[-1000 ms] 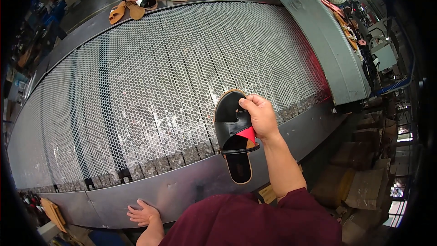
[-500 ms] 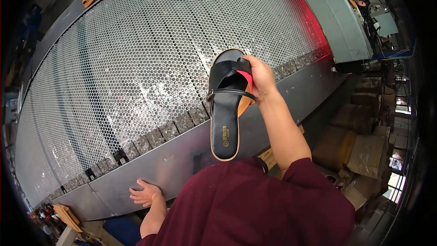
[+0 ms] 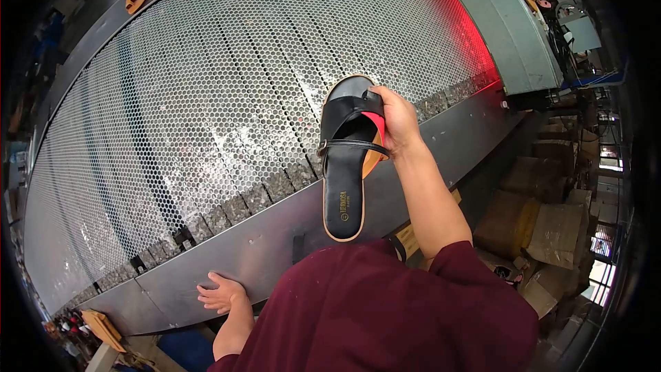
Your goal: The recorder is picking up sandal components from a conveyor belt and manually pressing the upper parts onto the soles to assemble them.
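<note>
The right hand's (image 3: 398, 120) fingers (image 3: 377, 95) hide inside the black sandal's (image 3: 348, 158) strap.

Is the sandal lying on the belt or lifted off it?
Lifted. The right hand grips the sandal by its toe end, and its heel hangs out past the belt edge over the metal rim, footbed up.

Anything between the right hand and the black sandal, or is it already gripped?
Nothing stands between them. The right hand already grips the black sandal at its toe end, fingers wrapped over the strap, holding it above the perforated metal belt. The left hand rests on the grey frame edge, away from the sandal.
</note>
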Motion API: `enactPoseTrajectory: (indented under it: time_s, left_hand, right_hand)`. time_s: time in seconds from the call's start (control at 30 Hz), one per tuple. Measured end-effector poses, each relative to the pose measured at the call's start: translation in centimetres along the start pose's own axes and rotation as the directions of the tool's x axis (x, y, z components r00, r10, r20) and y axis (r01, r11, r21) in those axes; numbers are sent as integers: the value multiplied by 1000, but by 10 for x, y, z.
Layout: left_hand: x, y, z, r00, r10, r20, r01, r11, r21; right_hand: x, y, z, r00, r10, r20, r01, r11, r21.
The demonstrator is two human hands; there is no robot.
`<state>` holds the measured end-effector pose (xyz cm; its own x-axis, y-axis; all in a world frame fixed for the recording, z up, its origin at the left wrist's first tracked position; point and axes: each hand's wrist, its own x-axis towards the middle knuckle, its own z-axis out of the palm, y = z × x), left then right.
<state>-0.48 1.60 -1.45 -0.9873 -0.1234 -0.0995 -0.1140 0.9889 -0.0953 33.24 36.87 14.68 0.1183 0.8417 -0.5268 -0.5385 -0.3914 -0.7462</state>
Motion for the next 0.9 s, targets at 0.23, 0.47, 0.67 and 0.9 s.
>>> enactPoseTrajectory:
  time_s: [0.23, 0.47, 0.67, 0.9]
  left_hand:
    - [-1, 1, 0, 1000, -6, -6, 6, 1000, 5]
    - [-2, 2, -5, 1000, -12, 9, 12, 999, 29]
    - [0, 1, -3, 1000, -8, 14, 8, 1000, 30]
    - [1, -1, 1, 1000, -4, 1, 4, 1000, 21]
  right_hand:
    - [-2, -1, 4, 999, -30, 14, 31, 999, -45]
    - [-3, 0, 1, 999, -25, 23, 26, 997, -74]
    - [-4, 3, 0, 997, -33, 70, 36, 999, -39]
    - [-2, 9, -10, 969, 86, 231, -117, 986, 122]
